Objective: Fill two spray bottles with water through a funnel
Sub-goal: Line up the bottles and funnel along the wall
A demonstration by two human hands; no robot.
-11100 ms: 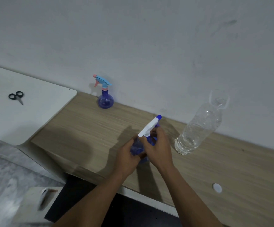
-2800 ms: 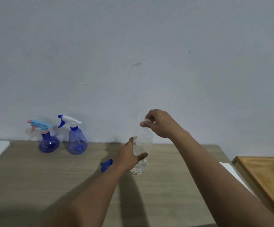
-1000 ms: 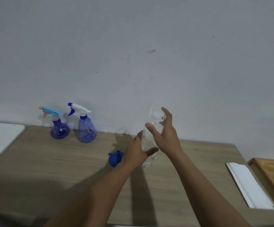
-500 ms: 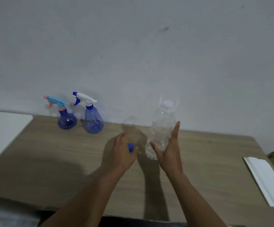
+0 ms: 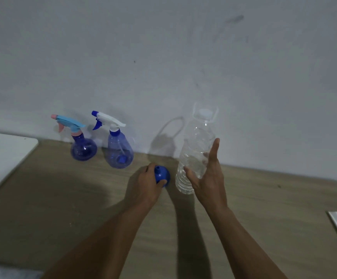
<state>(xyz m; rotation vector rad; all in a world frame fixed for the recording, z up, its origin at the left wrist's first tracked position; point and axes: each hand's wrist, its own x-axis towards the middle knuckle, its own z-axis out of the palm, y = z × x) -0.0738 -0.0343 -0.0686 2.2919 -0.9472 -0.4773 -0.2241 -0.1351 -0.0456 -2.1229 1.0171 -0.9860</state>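
The pink sprayer (image 5: pixel 83 152) and white sprayer (image 5: pixel 120 154) stand with heads on at ten o'clock from the funnel (image 5: pixel 161 175); I cannot tell their fill. The left hand (image 5: pixel 145 188) curls round the funnel on the table (image 5: pixel 63 198). The right hand (image 5: pixel 207 180), fingers straight and spread, holds nothing beside the capped bottle (image 5: pixel 195 146) at three o'clock. Pouring looks done.

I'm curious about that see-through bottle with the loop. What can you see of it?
The bottle is clear, ribbed plastic with a white cap and a thin loop at the neck. It stands upright on the wooden table near the wall. The right hand touches its right side, fingers mostly straight. The left hand grips a blue funnel just beside it. Water level unclear.
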